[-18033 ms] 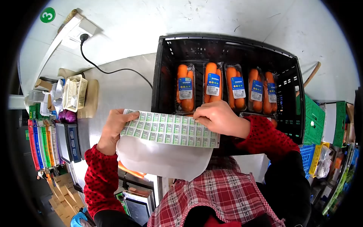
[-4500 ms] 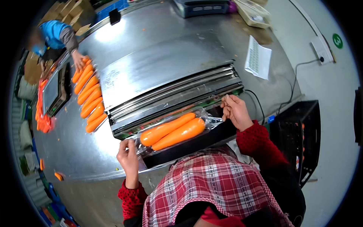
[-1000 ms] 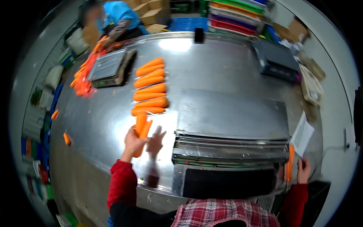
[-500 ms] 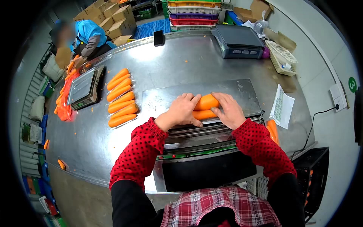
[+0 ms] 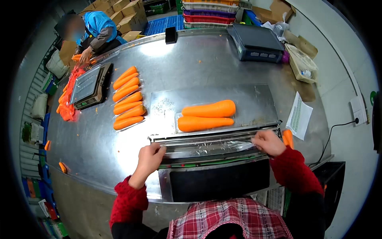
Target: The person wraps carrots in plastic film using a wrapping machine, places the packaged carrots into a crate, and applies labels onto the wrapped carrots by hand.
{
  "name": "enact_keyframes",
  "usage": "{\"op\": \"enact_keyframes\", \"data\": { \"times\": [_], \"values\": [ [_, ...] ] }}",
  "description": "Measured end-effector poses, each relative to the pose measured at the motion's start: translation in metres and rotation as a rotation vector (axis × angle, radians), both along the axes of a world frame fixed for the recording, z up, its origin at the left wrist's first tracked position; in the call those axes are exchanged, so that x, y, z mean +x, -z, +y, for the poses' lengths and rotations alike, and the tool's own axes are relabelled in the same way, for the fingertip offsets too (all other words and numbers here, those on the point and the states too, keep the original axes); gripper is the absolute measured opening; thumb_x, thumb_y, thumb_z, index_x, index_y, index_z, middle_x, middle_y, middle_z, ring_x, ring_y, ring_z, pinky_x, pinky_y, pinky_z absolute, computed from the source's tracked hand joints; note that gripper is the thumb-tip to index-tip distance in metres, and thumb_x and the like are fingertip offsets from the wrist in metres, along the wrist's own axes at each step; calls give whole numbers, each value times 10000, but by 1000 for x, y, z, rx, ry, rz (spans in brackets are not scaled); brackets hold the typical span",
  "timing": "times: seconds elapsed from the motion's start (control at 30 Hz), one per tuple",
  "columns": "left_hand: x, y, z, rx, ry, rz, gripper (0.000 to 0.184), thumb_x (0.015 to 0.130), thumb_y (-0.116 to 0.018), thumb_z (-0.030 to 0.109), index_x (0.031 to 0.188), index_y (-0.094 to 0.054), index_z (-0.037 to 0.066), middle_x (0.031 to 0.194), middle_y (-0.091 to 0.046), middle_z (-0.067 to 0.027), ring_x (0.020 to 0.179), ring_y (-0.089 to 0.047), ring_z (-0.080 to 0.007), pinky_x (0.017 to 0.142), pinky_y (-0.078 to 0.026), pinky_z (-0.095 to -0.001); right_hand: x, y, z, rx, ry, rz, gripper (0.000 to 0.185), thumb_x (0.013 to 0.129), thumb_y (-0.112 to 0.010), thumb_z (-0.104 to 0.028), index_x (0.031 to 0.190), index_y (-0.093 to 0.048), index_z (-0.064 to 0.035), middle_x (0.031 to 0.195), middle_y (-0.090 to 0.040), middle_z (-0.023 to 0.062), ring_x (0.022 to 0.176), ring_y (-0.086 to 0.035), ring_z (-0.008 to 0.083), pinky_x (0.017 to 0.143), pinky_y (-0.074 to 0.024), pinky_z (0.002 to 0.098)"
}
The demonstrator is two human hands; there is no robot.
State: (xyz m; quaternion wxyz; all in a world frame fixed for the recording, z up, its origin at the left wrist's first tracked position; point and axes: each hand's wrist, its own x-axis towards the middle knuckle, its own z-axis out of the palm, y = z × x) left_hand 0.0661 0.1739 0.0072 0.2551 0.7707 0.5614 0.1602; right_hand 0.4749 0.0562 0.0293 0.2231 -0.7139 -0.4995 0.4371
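Observation:
Two large carrots [image 5: 209, 109] lie side by side on a tray on the metal plate of the wrapping machine [image 5: 175, 103]. Nearer to me, clear film [image 5: 238, 145] stretches over the machine's rollers. My left hand [image 5: 150, 158] is closed at the left end of the rollers, its fingertips pinched on what looks like the film's edge. At the right end, my right hand [image 5: 269, 142] pinches the film, which bunches into creases beside the fingers. Below the rollers is a black pad [image 5: 221, 181].
Packed carrots [image 5: 128, 99] form a column at left, near a scale [image 5: 88, 87]. A co-worker in blue [image 5: 97, 30] handles carrots at upper left. A label sheet [image 5: 299, 116] and more carrots [image 5: 287, 138] lie at right. Farther back stand another scale [image 5: 258, 43] and a basket [image 5: 300, 63].
Both my hands have let go of the two carrots and moved back toward me and apart, onto the film at the rollers. The carrots now rest on the plate.

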Motion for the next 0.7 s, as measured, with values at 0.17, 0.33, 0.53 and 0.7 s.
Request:
{"op": "enact_keyframes", "data": {
  "times": [0.17, 0.33, 0.53, 0.7],
  "values": [
    [-8, -67, -8, -582, 70, -1324, 328, 947, -436, 230, 694, -530, 44, 609, -586, -205, 566, -580, -276, 550, -483, -379, -22, -75, -5, 210, 178, 934, 299, 948, -483, -228, 731, -521, -26, 660, -605, 148, 501, -556, 201, 445, -444, 273],
    [67, -19, 106, -58, -162, -1152, 220, 948, -563, 154, 832, -614, -26, 1018, -693, -149, 905, -651, -193, 852, -517, -326, -32, -12, 150, 755, 483, 823, 238, 952, -513, -182, 931, -615, 33, 952, -671, 189, 873, -654, 257, 779, -523, 342],
    [73, 41, 96, 382, 4, -380, 174, 907, -597, 142, 864, -671, -9, 936, -686, -136, 845, -615, -259, 774, -475, -312, -10, 54, 141, 583, 117, 12, 231, 918, -580, -153, 1020, -663, 37, 1151, -631, 170, 1073, -596, 262, 939, -446, 340],
    [50, 8, 87, 526, 209, -137, 156, 915, -581, 143, 899, -660, 9, 926, -686, -94, 888, -603, -253, 803, -473, -335, 12, 12, 130, 452, -264, 101, 194, 942, -558, -163, 1027, -641, -9, 1252, -547, 146, 1084, -562, 235, 926, -445, 328]
  ]
}}
